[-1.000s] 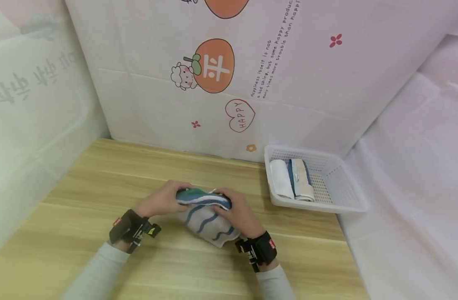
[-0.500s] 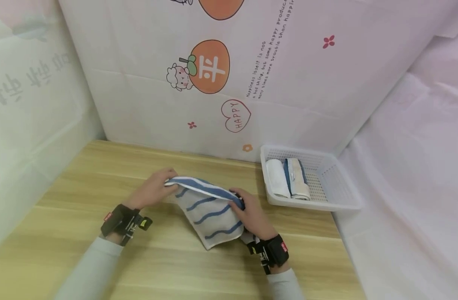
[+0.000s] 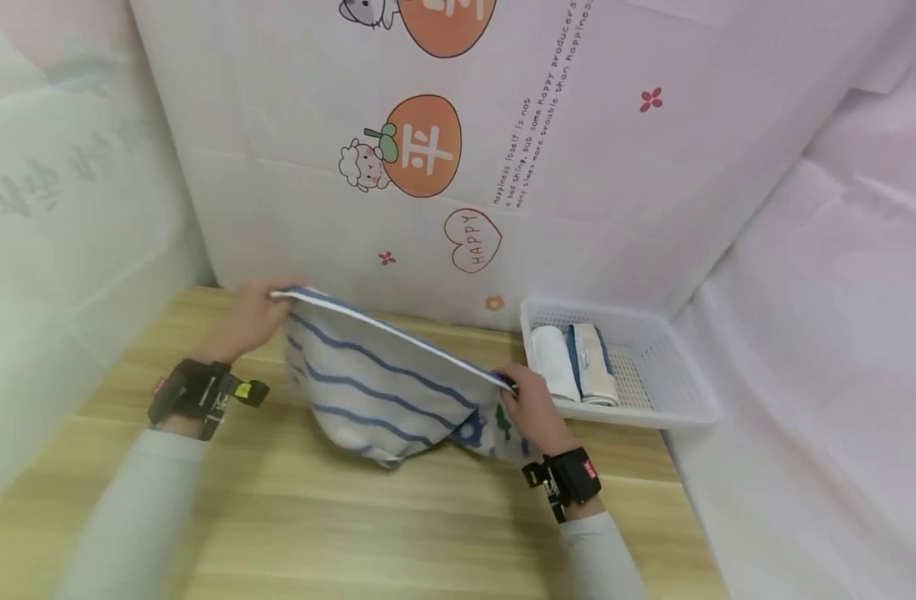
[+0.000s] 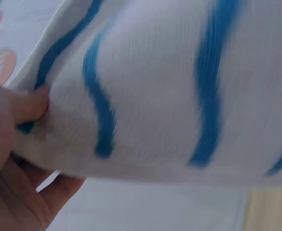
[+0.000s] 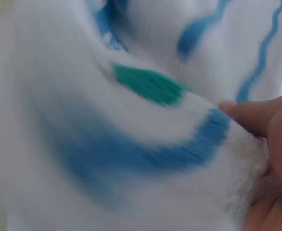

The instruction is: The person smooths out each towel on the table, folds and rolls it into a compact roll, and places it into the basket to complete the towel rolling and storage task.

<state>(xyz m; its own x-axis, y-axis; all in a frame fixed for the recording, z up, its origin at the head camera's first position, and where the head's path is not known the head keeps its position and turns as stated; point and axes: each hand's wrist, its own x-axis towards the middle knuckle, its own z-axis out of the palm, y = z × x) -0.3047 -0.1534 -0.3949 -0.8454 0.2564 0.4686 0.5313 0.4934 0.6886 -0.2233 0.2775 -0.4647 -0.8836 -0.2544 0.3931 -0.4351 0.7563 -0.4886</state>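
A white towel [image 3: 375,392] with wavy blue stripes and a bit of green hangs between both hands above the wooden table. My left hand [image 3: 251,321] pinches its upper left corner, raised higher and farther back than the other hand. In the left wrist view, the thumb of the left hand [image 4: 15,130] presses on the striped cloth [image 4: 150,96] with fingers behind it. My right hand [image 3: 534,408] pinches the towel's right end. There the right wrist view shows the thumb and fingers of the right hand [image 5: 271,144] at the cloth's edge, near a green patch; the cloth is partly blurred.
A white plastic basket [image 3: 683,400] stands at the back right of the table [image 3: 315,533]. Inside it lie a rolled white towel [image 3: 555,362] and a folded beige and blue towel [image 3: 594,362]. Printed white sheets [image 3: 578,242] surround the table at the back and sides.
The towel, bunched between the hands earlier, is now spread wide. My left hand has moved left, back and up; the right hand has shifted to the right.
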